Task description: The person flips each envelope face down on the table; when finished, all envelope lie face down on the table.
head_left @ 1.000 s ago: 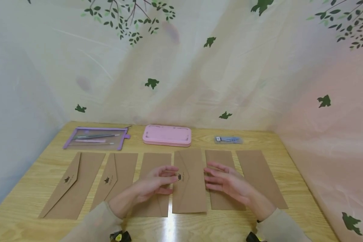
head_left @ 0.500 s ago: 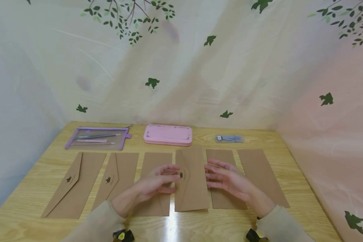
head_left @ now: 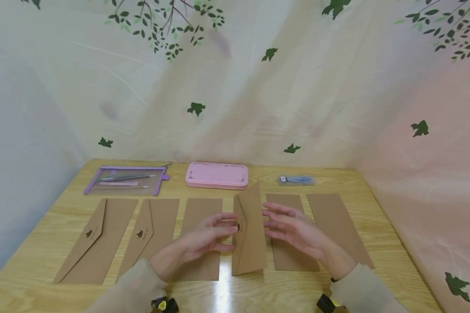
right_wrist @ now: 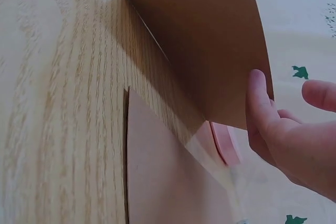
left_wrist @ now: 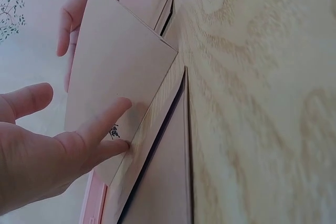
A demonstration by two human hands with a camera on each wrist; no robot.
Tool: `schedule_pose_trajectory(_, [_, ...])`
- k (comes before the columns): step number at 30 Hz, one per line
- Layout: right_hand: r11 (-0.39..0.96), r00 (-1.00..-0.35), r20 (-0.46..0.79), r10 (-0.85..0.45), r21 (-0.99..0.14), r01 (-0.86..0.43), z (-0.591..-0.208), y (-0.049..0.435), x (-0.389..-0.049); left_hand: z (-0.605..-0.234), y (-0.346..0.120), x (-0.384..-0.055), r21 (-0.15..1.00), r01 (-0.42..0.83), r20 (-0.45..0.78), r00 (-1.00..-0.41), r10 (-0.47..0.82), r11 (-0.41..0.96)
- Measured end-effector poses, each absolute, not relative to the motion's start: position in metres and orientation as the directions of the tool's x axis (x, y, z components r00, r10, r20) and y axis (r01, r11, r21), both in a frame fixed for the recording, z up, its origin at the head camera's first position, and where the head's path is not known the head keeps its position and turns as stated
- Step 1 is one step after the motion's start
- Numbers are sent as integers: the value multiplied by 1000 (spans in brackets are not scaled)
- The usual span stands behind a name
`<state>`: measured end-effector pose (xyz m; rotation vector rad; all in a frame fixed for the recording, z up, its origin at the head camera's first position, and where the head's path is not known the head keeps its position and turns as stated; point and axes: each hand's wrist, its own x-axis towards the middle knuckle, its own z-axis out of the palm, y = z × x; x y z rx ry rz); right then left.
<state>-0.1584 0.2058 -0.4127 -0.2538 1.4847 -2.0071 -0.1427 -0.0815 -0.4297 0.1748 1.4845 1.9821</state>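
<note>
A brown kraft envelope (head_left: 250,234) with a pointed flap and a small dark crown print stands tilted between the two hands, its right edge raised off the table. My left hand (head_left: 207,237) is at its left edge; in the left wrist view the fingertips (left_wrist: 124,103) touch the envelope near the print, and the thumb stands apart. At the raised right edge, my right hand (head_left: 295,230) has its fingers extended. In the right wrist view, a finger (right_wrist: 257,85) touches that edge and the thumb is held away. The envelope's plain side (right_wrist: 205,40) faces the right wrist camera.
Flap-side-up envelopes (head_left: 88,243) (head_left: 150,226) lie left, another envelope (head_left: 201,208) under the left hand. Two plain-side-up envelopes (head_left: 286,204) (head_left: 338,226) lie right. Behind are a purple-edged mesh pouch (head_left: 125,180), a pink tin (head_left: 217,175) and a small clear pack (head_left: 296,180).
The middle envelope's right edge has risen, tilting it more steeply, and its left edge has shifted slightly right. My left hand has moved a little right with it; the right hand stays nearly in place.
</note>
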Motion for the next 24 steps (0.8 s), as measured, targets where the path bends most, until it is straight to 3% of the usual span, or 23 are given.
schedule_pose_trajectory(24, [-205,-783,-201,-589,-900,385,-411,187,-168,-419,-63,-144,898,-417,-266,-767,584,-140])
